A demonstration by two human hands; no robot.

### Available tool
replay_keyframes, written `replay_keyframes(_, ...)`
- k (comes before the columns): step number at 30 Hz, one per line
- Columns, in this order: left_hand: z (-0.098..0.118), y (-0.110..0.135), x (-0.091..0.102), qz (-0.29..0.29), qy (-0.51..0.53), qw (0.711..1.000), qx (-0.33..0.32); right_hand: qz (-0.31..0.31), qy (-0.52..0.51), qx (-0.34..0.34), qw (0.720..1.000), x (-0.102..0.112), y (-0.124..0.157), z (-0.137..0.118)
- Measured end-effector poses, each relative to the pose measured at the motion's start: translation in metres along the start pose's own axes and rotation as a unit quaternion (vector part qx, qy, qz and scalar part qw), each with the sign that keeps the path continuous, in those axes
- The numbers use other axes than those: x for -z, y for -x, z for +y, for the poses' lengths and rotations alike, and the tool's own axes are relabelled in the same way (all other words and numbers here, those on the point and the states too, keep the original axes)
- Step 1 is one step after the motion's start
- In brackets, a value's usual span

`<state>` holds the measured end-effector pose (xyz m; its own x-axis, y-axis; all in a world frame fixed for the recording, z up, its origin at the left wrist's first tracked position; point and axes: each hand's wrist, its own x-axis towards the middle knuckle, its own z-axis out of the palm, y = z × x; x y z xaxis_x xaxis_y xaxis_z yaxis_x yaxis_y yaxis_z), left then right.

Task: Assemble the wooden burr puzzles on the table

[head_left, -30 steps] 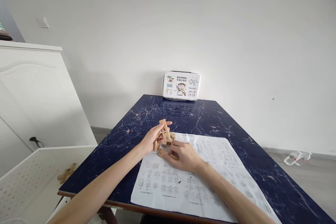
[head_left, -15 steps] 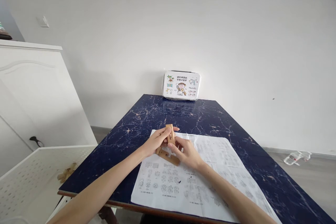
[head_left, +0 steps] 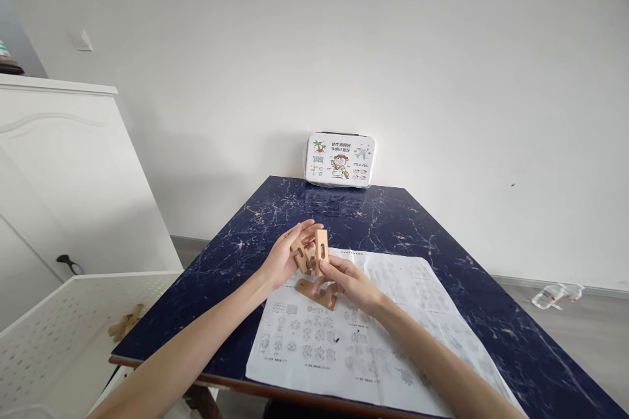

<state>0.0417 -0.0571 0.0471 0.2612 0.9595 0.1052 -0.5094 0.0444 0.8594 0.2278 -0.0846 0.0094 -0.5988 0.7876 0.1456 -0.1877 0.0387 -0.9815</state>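
My left hand (head_left: pixel 281 260) is closed around a slotted wooden piece (head_left: pixel 301 256), its fingers raised behind it. Between the thumb and fingers of my right hand (head_left: pixel 358 287), an upright wooden block (head_left: pixel 321 250) with an oblong slot is held close beside that piece. More wood shows between the two, but my fingers partly hide it, so I cannot tell whether the pieces touch. Below them, a flat notched wooden piece (head_left: pixel 305 287) lies over the printed sheet (head_left: pixel 393 373), partly covered by my right fingers. The sheet bears rows of small diagrams.
A white cartoon-printed case (head_left: pixel 340 160) stands against the wall at the far end of the blue marbled table (head_left: pixel 373 219). Left of the table is a white perforated basket (head_left: pixel 59 334) with wooden pieces (head_left: pixel 126 323) inside. A white cabinet (head_left: pixel 73 177) stands behind it.
My left thumb has come off the upright block, and the left fingers have lifted. A slotted piece now shows in my left hand. The block is upright in my right hand.
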Motion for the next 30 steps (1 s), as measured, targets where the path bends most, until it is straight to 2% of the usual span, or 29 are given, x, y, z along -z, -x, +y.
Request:
replay_keyframes(3, 0.002, 0.004, -0.005, -0.047, -0.028, 0.998, 0.010, -0.026, -0.025, -0.015, 0.999, -0.002, 0.000, 0.001)
replay_keyframes(6, 0.002, 0.006, -0.008, -0.084, -0.078, 0.993, 0.019, -0.003, -0.023, 0.020, 1.000, -0.004, 0.000, -0.001)
replay_keyframes(10, -0.004, 0.002, -0.004, -0.101, -0.137, 0.985, 0.018, 0.069, -0.033, 0.051, 0.996, -0.001, -0.002, -0.002)
replay_keyframes(14, -0.008, 0.000, 0.002, -0.061, -0.213, 0.975, 0.001, 0.163, -0.066, 0.080, 0.981, 0.009, -0.003, 0.001)
replay_keyframes(17, -0.004, 0.004, -0.001, -0.087, -0.258, 0.961, 0.042, 0.209, -0.074, 0.085, 0.971, 0.015, -0.004, 0.000)
replay_keyframes(21, 0.001, 0.009, -0.008, -0.147, -0.257, 0.952, 0.074, 0.244, -0.062, 0.103, 0.962, 0.020, -0.005, -0.003)
replay_keyframes(27, -0.003, 0.008, -0.008, -0.121, -0.228, 0.965, 0.050, 0.338, -0.057, 0.142, 0.929, 0.027, -0.007, -0.005)
replay_keyframes(30, -0.003, 0.008, -0.007, -0.112, -0.218, 0.969, 0.033, 0.327, -0.054, 0.134, 0.934, 0.027, -0.007, -0.005)
